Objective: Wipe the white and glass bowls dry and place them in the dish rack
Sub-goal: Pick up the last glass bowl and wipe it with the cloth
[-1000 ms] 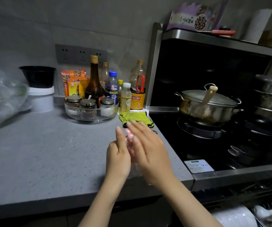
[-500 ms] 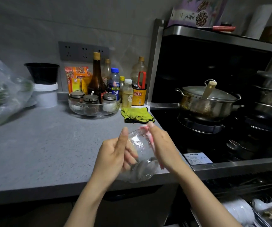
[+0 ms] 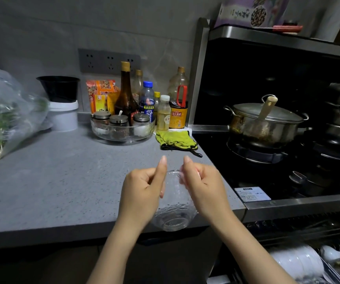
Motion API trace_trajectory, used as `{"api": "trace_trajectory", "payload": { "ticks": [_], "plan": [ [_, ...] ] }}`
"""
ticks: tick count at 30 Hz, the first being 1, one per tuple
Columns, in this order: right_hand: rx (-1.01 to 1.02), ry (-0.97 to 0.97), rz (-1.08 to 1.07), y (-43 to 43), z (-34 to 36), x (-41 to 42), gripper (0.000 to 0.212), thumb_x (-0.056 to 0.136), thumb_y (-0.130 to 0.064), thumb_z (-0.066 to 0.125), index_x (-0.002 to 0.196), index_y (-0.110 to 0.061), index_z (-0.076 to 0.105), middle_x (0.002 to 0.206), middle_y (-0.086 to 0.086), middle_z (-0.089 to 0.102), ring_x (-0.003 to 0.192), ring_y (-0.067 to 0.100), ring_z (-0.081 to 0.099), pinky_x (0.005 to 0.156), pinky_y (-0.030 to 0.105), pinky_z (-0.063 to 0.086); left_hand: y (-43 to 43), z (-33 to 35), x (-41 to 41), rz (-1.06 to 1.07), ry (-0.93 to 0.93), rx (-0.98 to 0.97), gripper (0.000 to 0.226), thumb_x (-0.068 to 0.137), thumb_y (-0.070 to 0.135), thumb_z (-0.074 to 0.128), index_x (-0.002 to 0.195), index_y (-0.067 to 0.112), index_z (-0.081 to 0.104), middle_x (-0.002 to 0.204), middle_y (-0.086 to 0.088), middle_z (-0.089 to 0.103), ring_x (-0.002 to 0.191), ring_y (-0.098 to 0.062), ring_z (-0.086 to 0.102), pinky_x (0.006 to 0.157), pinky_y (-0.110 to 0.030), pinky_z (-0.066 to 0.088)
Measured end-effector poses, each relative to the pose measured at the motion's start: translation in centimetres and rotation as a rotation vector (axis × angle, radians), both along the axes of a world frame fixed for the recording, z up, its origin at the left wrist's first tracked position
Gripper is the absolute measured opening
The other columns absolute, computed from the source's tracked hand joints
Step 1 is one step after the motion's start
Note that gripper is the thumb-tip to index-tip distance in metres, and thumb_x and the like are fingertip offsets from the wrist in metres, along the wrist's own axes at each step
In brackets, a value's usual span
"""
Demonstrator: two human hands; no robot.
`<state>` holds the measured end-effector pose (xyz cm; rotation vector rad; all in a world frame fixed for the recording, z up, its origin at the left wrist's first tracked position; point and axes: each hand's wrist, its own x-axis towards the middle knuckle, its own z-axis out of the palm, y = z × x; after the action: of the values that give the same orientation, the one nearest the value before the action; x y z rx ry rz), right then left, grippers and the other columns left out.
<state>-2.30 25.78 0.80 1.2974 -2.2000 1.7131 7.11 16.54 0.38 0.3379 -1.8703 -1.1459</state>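
**Q:** Where are you at with the bowls?

**Me:** Mid-wipe on the glass bowl [image 3: 174,214], I'd say. I've got it up off the table [image 3: 62,181], over the near edge. It's tipped so the base faces me and the mouth points off toward the far wall. My left hand [image 3: 142,193] has a closed grip on the left side, fingers curled against the outside and thumb sticking straight up by the rim. My right hand [image 3: 205,187] is hooked over the right side of the rim, with the fingers curled down inside. There's a bit of pink between those fingers and the glass. Probably the wiping cloth, but I honestly can't tell.

**Q:** So what's next? And the white one?

**Me:** My guess is the inside needs finishing first. Then I'd turn the bowl in the left grip to get the outside and the base. After that it goes into the dish rack [image 3: 326,270], which sits low at the near right, below the stove edge. That means swinging the bowl right and down past the table corner without clipping it. I'd want a firm hold for that, since wet glass is slippery. There's a stack of white dishes [image 3: 297,261] in the rack. I can't say whether the white bowl is one of them. The glass one should go beside that stack, not on top.
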Motion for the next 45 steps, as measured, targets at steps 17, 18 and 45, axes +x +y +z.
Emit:
{"api": "trace_trajectory", "payload": {
  "ticks": [17, 18, 45],
  "plan": [
    [0.05, 0.221, -0.078, -0.2, -1.5, 2.6, 0.047, 0.099, -0.047, 0.021, 0.139, -0.036, 0.043, 0.143, -0.021, 0.042, 0.136, -0.005, 0.03, 0.115, 0.033, 0.027, 2.1, -1.6, -0.8, 0.239, 0.2, 0.281, 0.073, 0.093, 0.062, 0.037, 0.041, 0.011, 0.042, 0.036, -0.003, 0.041, 0.038, -0.013, 0.039, 0.045, -0.031, 0.033],
    [0.083, 0.415, -0.152, -0.5, -1.6, 3.0, 0.047, 0.1, -0.042, 0.022, 0.14, -0.03, 0.045, 0.144, -0.014, 0.043, 0.138, 0.002, 0.031, 0.115, 0.036, 0.027, 2.2, -1.6, -1.0, 0.231, 0.194, 0.248, 0.075, 0.092, 0.065, 0.037, 0.044, 0.009, 0.049, 0.038, -0.005, 0.047, 0.04, -0.013, 0.043, 0.046, -0.035, 0.035],
    [-0.12, 0.05, -0.039, 0.7, 0.9, 2.4, 0.046, 0.093, -0.055, 0.024, 0.097, -0.038, 0.066, 0.095, -0.022, 0.066, 0.096, -0.005, 0.06, 0.083, 0.037, 0.051, 1.5, 1.0, 0.9, 0.142, 0.146, -0.078, 0.067, 0.1, 0.048, 0.039, 0.039, 0.018, 0.039, 0.035, 0.005, 0.036, 0.034, -0.008, 0.036, 0.043, -0.017, 0.027]
  ]
}}
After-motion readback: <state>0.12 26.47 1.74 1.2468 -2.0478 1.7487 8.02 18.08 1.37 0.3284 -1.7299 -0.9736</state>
